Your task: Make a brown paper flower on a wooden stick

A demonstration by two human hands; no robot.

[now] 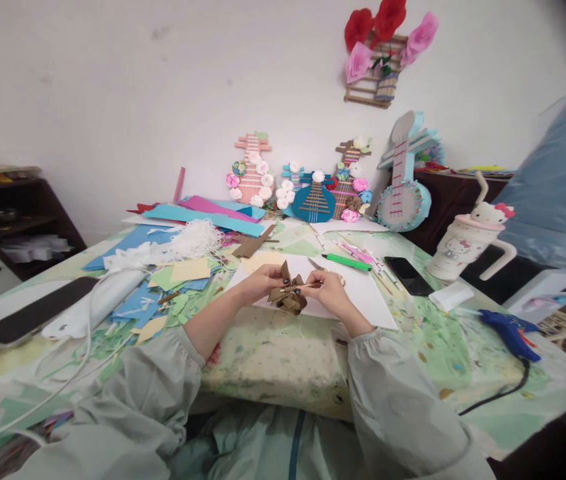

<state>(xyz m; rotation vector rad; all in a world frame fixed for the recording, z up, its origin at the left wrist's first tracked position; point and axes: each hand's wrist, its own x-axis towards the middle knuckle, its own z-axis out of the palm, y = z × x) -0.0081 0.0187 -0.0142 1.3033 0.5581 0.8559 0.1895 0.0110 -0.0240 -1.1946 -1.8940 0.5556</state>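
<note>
My left hand (261, 283) pinches the edge of a brown paper flower (290, 303), whose strips are folded and curled. Closed beside it, my right hand (331, 293) grips a thin light stick (309, 287) that lies across the brown paper. Both hands are over the near edge of a white sheet (363, 300). Scissors (333, 273) lie just behind my right hand, partly hidden by it. A green marker (347, 262) rests farther back on the sheet.
Coloured paper scraps (183, 293) and white string (195, 240) cover the left. A phone (407, 275), a lidded cup (463, 247) and a blue glue gun (510, 333) are on the right. Paper instruments (314, 202) line the wall. A blue-clothed person (557, 180) is at the right.
</note>
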